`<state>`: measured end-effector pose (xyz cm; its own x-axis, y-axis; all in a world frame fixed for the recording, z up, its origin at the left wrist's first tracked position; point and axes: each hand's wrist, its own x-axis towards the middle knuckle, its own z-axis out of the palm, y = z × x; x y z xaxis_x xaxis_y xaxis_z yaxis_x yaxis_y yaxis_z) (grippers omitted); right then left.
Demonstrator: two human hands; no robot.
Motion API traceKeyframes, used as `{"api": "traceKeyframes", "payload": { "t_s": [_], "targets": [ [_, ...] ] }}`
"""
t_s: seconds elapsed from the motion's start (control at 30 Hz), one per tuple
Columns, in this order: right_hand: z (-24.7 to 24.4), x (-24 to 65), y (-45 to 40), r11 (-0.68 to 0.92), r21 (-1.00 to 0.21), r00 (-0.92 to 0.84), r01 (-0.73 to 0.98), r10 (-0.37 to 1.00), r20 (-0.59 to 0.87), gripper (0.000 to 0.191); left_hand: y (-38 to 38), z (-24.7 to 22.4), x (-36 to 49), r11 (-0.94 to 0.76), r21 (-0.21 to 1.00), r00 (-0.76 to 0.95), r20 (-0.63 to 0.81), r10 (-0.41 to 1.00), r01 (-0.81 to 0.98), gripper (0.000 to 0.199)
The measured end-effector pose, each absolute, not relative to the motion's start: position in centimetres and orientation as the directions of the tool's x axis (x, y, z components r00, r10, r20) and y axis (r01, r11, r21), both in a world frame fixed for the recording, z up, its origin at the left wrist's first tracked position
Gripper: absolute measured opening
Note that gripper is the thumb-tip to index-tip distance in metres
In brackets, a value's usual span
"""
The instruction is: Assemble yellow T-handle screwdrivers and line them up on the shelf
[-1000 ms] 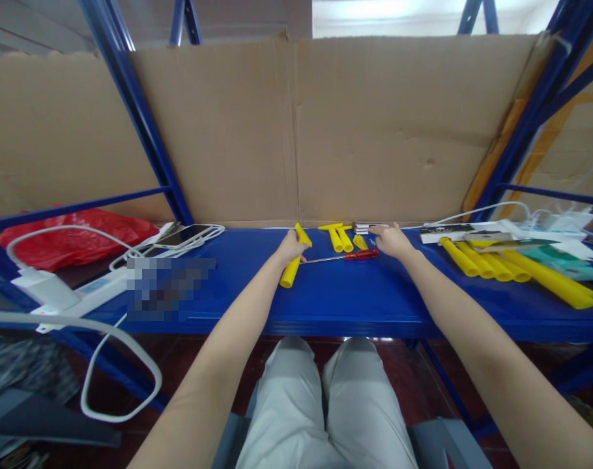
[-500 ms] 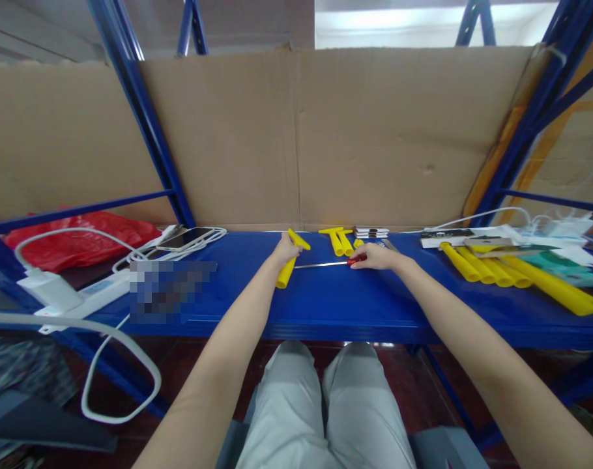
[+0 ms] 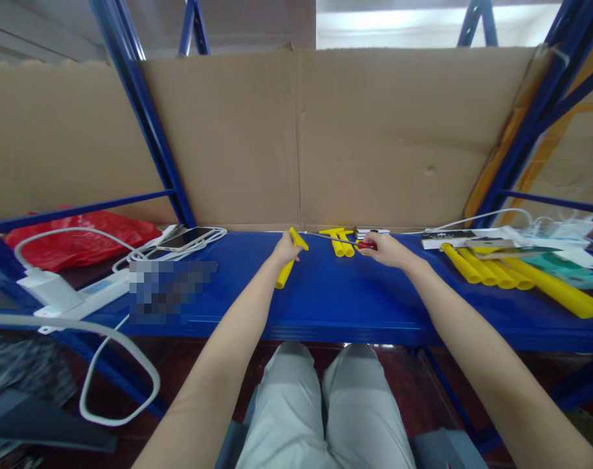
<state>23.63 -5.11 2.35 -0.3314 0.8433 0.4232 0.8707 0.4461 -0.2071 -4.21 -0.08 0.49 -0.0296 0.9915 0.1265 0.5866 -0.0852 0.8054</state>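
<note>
My left hand [image 3: 287,249] is wrapped round a yellow T-shaped piece [image 3: 284,274], its crossbar at the top and its tube pointing toward the front edge. In my right hand [image 3: 381,249] is the red handle of a screwdriver [image 3: 367,245]. The long thin shaft points left and slightly up, and its tip is near the crossbar, apparently not touching it. Behind the shaft, more yellow T-shaped pieces [image 3: 344,247] lie on the blue table [image 3: 335,299]. A small stack of white and dark items [image 3: 372,232] is partly hidden behind my right hand.
Several yellow tubes [image 3: 487,270] and flat packages lie at the right. On the left are a red plastic bag [image 3: 88,238], a phone [image 3: 185,239], white cables and a power strip [image 3: 94,301]. A cardboard panel [image 3: 228,143] stands along the back.
My right hand has moved slightly right and away from me, lifting the screwdriver so its shaft now slants up to the left. The yellow piece in my left hand has turned slightly.
</note>
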Motion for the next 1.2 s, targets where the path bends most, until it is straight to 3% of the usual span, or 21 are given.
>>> {"api": "traceKeyframes", "payload": {
  "t_s": [0.17,0.43,1.2],
  "targets": [
    [2.1,23.1,-5.1,0.394,-0.156,-0.304,0.906,0.860,0.410,0.006,-2.1,1.5,-3.7,-0.149,0.709,0.040,0.169,0.985,0.690,0.039],
    [2.0,23.1,-5.0,0.373,-0.136,-0.292,0.918,0.867,0.404,0.007,-3.2,2.1,-3.2,-0.156,0.669,0.062,0.163,0.985,0.727,0.036],
    [2.2,23.0,-5.3,0.384,-0.147,-0.302,0.912,0.869,0.392,0.007,-3.2,2.1,-3.0,-0.136,0.678,0.044,0.150,0.988,0.722,0.037]
  ]
}}
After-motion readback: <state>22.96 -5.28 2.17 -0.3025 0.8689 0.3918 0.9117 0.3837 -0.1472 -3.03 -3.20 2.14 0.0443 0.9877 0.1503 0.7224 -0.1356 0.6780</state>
